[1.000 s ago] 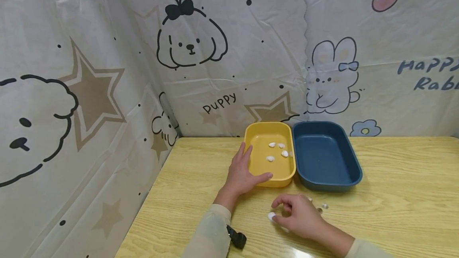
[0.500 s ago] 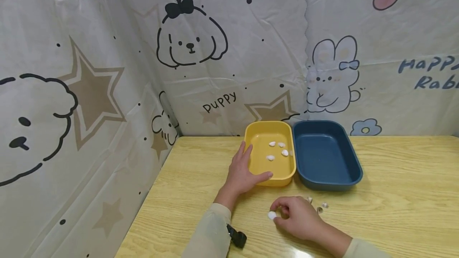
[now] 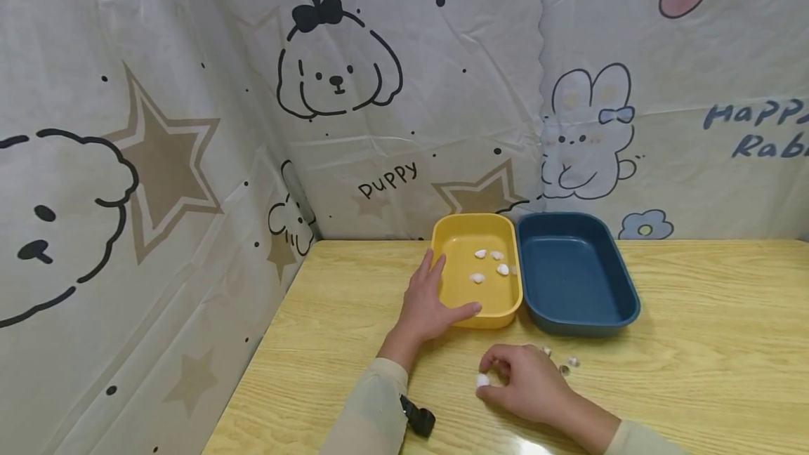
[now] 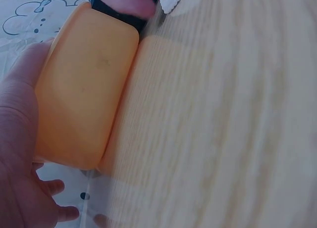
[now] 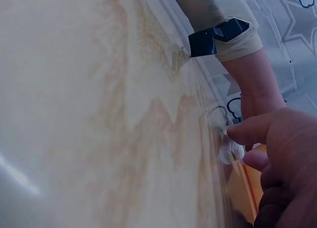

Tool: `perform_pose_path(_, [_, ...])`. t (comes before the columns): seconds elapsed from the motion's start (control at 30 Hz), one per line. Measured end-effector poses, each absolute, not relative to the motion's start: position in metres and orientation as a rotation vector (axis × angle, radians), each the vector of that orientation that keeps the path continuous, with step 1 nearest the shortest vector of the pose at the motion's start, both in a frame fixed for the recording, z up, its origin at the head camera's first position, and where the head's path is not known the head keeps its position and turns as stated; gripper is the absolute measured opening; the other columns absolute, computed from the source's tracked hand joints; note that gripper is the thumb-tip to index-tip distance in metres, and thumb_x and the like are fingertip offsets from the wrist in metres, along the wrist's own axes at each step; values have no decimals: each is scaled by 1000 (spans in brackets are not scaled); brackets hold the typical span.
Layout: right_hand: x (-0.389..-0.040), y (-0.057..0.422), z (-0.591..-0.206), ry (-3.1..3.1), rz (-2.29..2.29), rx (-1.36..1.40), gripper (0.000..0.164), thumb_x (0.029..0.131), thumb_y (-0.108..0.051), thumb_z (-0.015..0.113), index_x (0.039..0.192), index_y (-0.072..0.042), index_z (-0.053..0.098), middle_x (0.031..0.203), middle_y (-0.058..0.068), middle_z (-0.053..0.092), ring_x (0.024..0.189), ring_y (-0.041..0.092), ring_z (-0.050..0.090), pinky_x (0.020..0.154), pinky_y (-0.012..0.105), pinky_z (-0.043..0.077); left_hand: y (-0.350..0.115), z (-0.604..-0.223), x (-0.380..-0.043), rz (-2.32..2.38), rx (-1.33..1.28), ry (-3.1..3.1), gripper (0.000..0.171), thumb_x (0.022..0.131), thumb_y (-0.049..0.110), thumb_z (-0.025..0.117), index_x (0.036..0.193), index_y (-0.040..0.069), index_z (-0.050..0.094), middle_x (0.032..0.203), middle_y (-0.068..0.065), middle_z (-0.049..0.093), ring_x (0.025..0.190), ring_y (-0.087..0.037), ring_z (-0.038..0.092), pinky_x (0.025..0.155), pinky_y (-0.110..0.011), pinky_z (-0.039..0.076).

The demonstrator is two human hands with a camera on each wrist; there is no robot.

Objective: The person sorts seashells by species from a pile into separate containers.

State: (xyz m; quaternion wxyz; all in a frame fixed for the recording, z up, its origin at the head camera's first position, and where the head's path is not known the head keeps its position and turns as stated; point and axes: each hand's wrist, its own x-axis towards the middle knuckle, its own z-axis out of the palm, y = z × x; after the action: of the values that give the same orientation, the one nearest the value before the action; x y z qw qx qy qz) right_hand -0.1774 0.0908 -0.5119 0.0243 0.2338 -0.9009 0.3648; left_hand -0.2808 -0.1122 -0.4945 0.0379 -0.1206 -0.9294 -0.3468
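My left hand (image 3: 425,306) rests against the yellow tray (image 3: 517,300), fingers spread along its left side and thumb over the near rim. The left wrist view shows the tray's outer wall (image 4: 89,89) beside that hand. Several small white shells (image 3: 477,278) lie in the tray. On the near side, my right hand (image 3: 527,383) pinches a white seashell (image 3: 482,381) between thumb and forefinger, low over the table. Ridges show on this seashell (image 5: 231,151) in the right wrist view, and its scalloped edge (image 4: 170,0) appears in the left wrist view.
A dark blue tray (image 3: 571,279) stands against the yellow one's right side. Several small shells (image 3: 573,361) lie on the wooden table (image 3: 708,343) beyond my right hand. A printed cloth (image 3: 404,90) hangs behind and to the left. A black strap device (image 3: 418,418) is on my left sleeve.
My right fingers have shifted slightly about the white seashell, which has turned a little between them. The left hand and both trays have stayed where they were.
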Motion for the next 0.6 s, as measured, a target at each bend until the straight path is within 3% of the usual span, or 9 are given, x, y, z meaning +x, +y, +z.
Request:
perform_pose_path(0.17, [-176, 92, -510, -2818, 1167, 785, 19, 79, -19, 80, 93, -29, 71, 55, -16, 41, 46, 1, 33, 46, 23, 29, -112, -494, -279, -1061, -365, -2859, 116, 69, 76, 73, 160, 22, 26, 166, 8, 5, 149, -26, 14, 114, -54, 23])
perform_pose_path(0.37, [-175, 93, -510, -2831, 1121, 814, 13, 83, -29, 80, 88, -32, 67, 55, -17, 40, 47, 1, 34, 47, 24, 29, -112, -494, -277, -1065, -369, -2859, 115, 69, 74, 74, 160, 22, 26, 166, 7, 5, 149, -27, 14, 114, -54, 23])
perform_pose_path(0.6, [-179, 92, -509, -2849, 1062, 795, 17, 80, -30, 82, 85, -29, 66, 57, -17, 42, 49, 1, 37, 49, 25, 33, -112, -494, -280, -1047, -372, -2862, 115, 70, 76, 72, 160, 22, 25, 166, 7, 4, 149, -26, 14, 114, -53, 23])
